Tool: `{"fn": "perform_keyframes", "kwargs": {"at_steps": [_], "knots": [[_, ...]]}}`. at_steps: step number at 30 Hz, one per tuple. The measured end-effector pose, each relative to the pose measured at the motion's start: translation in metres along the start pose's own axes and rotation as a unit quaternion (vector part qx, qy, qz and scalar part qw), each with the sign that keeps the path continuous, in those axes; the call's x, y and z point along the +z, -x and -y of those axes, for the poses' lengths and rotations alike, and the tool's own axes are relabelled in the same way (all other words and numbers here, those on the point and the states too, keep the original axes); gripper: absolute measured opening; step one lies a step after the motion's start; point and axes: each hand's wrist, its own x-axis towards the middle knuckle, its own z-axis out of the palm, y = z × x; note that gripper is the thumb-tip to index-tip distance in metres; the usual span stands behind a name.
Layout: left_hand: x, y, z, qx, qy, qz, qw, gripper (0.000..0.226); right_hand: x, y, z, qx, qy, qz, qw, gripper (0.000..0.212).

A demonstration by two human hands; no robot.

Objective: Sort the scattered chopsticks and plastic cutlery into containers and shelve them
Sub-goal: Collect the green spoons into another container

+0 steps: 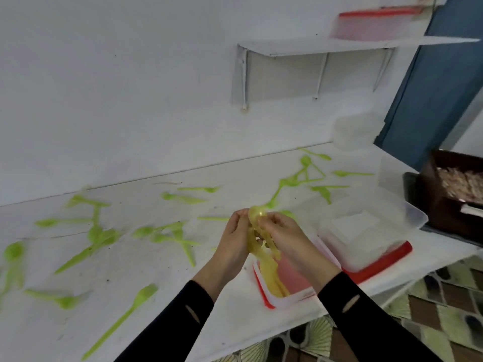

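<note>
just above the near edge of the white surface (156, 322), the left hand (232, 246) and right hand (285, 236) are brought together, both with fingers curled round a bunch of spoons (254, 218) made of yellowish-green plastic. the spoon bowls stick up above the fingers and the handles hang down towards a red-rimmed container (261, 288) directly beneath the hands, where more yellowish cutlery already lies; the picture is too blurred to count the pieces. many loose green spoons (141, 296) lie scattered over the surface to the left of the hands and behind them, some crossing one another. to the right of the red-rimmed container stands a clear box (366, 231) resting on a red lid (379, 267). further right, at the edge of view, a dark box (439, 199) holds pale chopsticks (460, 184). a clear round tub (355, 129) sits at the back of the surface by the wall. on the wall above, a white shelf (313, 47) carries another container with a red lid (371, 24). both arms wear black sleeves (167, 330), and a patterned floor (444, 309) shows below the surface.
</note>
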Motion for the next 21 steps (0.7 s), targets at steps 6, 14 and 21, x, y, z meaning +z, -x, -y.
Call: {"fn": "perform_keyframes", "kwargs": {"at_steps": [6,14,21], "knots": [[0.038,-0.011,0.012,0.051,-0.044,0.060,0.996,0.036,-0.025,-0.005,-0.017,-0.070,0.057,-0.119,0.989,0.012],[0.055,-0.043,0.011,0.040,0.017,0.034,0.998,0.019,-0.050,0.007,-0.008,-0.180,0.262,-0.017,0.948,0.022],[0.055,-0.056,0.014,0.006,-0.043,0.074,0.996,0.020,-0.059,-0.005,-0.020,-0.093,0.371,-0.035,0.923,0.030]]}}
